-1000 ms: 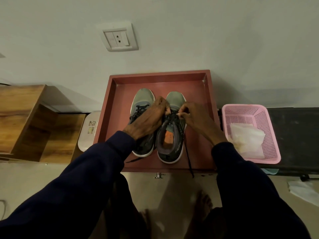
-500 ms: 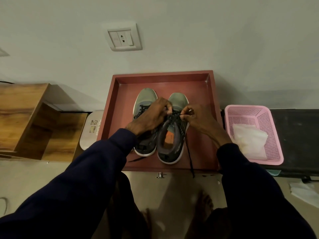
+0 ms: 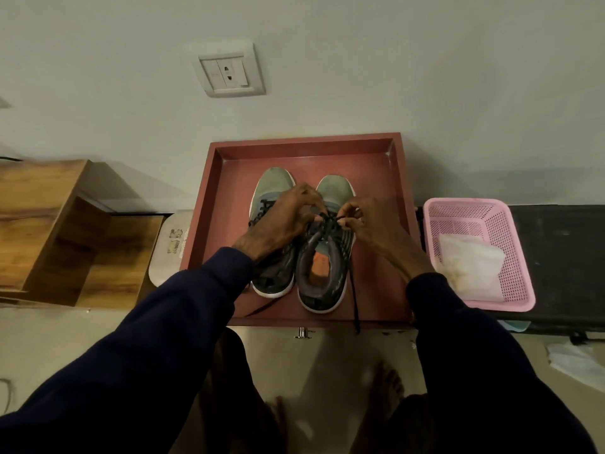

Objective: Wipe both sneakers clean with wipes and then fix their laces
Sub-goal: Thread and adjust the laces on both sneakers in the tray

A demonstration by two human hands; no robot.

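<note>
1. Two hands meet over the laces (image 3: 328,221) of the right sneaker (image 3: 335,191). Your left hand (image 3: 284,219) reaches across the left sneaker (image 3: 273,186), its fingers curled and pinching the laces from the left. Your right hand (image 3: 371,226) pinches them from the right, thumb and forefinger closed on the black cord and the other fingers curled in. A short stretch of cord runs between your two sets of fingertips, above the shoe's tongue.
2. Both sneakers stand side by side in the red tray (image 3: 397,257), toes toward the far wall. A loose lace end (image 3: 355,299) from the right sneaker trails over the tray's near edge.
3. Counted left to right: one wooden shelf (image 3: 42,208), one white pack (image 3: 170,245) just left of the tray, one tray, two sneakers, one pink basket (image 3: 512,244) holding one white packet (image 3: 468,267). One wall socket (image 3: 230,73) sits on the far wall.
4. Against half a second ago, your hands have stayed on the same laces, and the sneakers and basket lie where they did.
</note>
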